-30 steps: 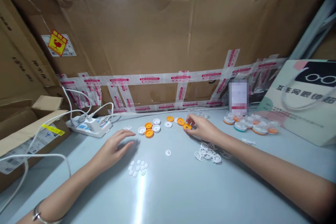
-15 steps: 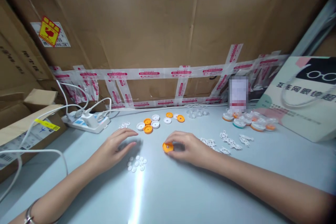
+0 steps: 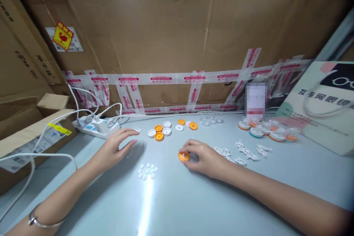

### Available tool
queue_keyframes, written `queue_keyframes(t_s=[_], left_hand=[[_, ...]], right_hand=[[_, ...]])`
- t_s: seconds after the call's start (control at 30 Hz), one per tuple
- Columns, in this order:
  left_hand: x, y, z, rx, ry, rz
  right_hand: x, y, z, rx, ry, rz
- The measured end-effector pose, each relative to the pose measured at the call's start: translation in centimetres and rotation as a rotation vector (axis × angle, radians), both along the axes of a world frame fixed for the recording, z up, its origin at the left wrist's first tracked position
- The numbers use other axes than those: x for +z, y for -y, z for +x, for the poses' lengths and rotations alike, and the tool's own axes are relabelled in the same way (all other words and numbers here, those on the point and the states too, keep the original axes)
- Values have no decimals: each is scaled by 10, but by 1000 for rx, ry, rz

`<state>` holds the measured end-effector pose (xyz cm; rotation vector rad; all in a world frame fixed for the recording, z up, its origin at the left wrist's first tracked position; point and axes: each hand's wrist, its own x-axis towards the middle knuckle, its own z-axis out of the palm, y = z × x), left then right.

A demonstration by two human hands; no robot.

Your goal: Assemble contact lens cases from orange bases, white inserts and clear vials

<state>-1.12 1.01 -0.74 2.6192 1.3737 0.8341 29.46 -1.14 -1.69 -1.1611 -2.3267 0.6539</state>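
Observation:
My right hand [image 3: 197, 155] grips an orange disc [image 3: 184, 156] by its edge, thumb and fingers on opposite sides, on the tabletop. My left hand [image 3: 116, 145] hovers with thumb and fingers apart, nothing between them, near some small white pieces [image 3: 136, 129] that it partly hides. Several small white round pieces [image 3: 147, 171] lie between the hands, towards me. Orange cups [image 3: 159, 136] and white cups [image 3: 166, 131] form a group behind. To their right are flat orange rings [image 3: 193, 126] and a white disc [image 3: 179, 128].
White lattice-like pieces [image 3: 247, 153] lie right of my right hand. Behind them stand clear-topped assemblies [image 3: 256, 132] and a paper bag [image 3: 318, 110]. Clear parts [image 3: 210, 119] lie at the back. A power strip [image 3: 96, 127], cables and an open carton [image 3: 30, 147] are at left.
My left hand has moved left and slightly up, away from the small round pieces. My right hand still holds the orange disc; a small shiny bump now shows on it. The view has shifted slightly.

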Motion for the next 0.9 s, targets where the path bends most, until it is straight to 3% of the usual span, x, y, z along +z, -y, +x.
queue_keyframes(t_s=[0.23, 0.43, 0.6, 0.9], left_hand=[[5, -7, -16, -6, -98, -29], [20, -2, -36, 10, -258, -305], [21, 3, -32, 0, -271, -462], [13, 2, -21, -7, -244, -463]], right_hand=[[-5, -4, 7, -74, 20, 22], [-8, -1, 9, -92, 16, 30], [-9, 5, 6, -42, 14, 29], [-8, 7, 7, -43, -13, 59]])
